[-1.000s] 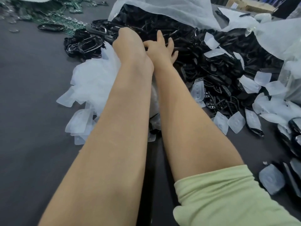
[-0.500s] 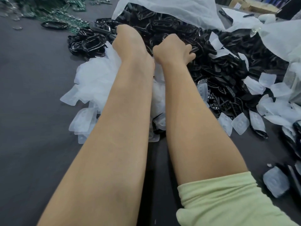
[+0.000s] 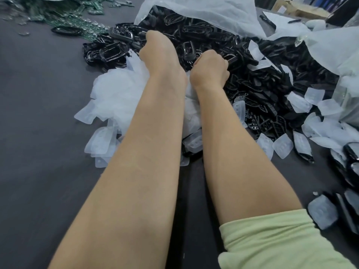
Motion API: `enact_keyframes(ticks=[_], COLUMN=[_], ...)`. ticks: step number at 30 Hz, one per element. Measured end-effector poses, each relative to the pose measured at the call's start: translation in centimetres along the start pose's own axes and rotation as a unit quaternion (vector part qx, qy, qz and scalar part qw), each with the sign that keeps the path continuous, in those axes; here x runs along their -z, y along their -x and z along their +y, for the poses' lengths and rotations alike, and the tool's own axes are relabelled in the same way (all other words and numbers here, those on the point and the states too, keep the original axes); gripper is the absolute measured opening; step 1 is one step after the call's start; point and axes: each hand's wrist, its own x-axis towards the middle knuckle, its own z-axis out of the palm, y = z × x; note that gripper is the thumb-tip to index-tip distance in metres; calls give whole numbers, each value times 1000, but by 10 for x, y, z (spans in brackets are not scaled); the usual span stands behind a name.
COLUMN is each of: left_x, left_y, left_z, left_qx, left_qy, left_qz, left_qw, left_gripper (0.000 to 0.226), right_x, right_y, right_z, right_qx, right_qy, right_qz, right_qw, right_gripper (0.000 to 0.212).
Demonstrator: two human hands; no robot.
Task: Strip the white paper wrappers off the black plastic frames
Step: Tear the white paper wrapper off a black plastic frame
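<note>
1. The desk (image 3: 38, 133) has a dark grey top. A large heap of black frames (image 3: 262, 78) covers its far middle and spreads toward the right edge.
2. A white sheet (image 3: 204, 10) lies over the far side of the heap and runs to the far right corner.
3. A heap of loose white wrappers (image 3: 116, 98) lies just left of the frames, touching them. More wrappers are scattered along the near side of the frames and toward the right edge.
4. The left hand (image 3: 159, 49) reaches into the far left part of the frame heap, with its back facing the camera. Its fingers are hidden behind it, so its opening and hold cannot be determined.
5. The right hand (image 3: 210, 65) is just beside the left, on the frame heap. Its fingers are curled tight round one frame (image 3: 230, 58), whose end shows past the knuckles.
6. Both forearms cross over the wrappers. A pale green sleeve (image 3: 272, 239) covers the right upper arm.
7. A wrapped frame (image 3: 322, 212) lies at the near right edge, beside other dark parts.
8. Small green parts (image 3: 77, 18) are scattered at the far left corner.
</note>
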Motion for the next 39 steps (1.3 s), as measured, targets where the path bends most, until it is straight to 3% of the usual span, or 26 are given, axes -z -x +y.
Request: enact_keyframes(ticks=[2, 7, 10, 15, 20, 26, 29, 33, 36, 39], left_x=[0, -1, 1, 3, 7, 23, 28, 39, 54, 67], left_y=[7, 19, 26, 32, 46, 70, 84, 106, 116, 120], left_z=[4, 6, 7, 6, 0, -15, -30, -49, -60, -61], left_qx=[11, 11, 27, 23, 27, 9, -32, -109, -160, -202], left_qy=[-5, -24, -25, -47, -112, -190, -226, -350, -402, -405], left_qz=[-21, -30, -39, -51, -92, -134, -158, -220, -257, -279], left_qw=[1000, 999, 999, 997, 989, 973, 961, 904, 864, 847], left_gripper=[13, 9, 22, 22, 16, 23, 25, 14, 24, 22], right_x=[2, 4, 6, 20, 39, 63, 69, 76, 85, 94], right_y=[1, 10, 17, 16, 28, 60, 83, 113, 130, 144], right_z=[-1, 0, 3, 14, 23, 34, 42, 61, 73, 79], right_qx=[-6, -28, -17, -5, -40, -71, -75, -101, -132, -143], right_qy=[16, 37, 22, -151, -337, -484, -490, -502, -562, -630], right_qz=[-12, 7, 23, 49, 74, -18, -34, -44, -54, -78], right_qw=[1000, 999, 999, 987, 938, 872, 868, 858, 815, 759], right_gripper=[29, 33, 30, 19, 14, 24, 20, 10, 5, 17])
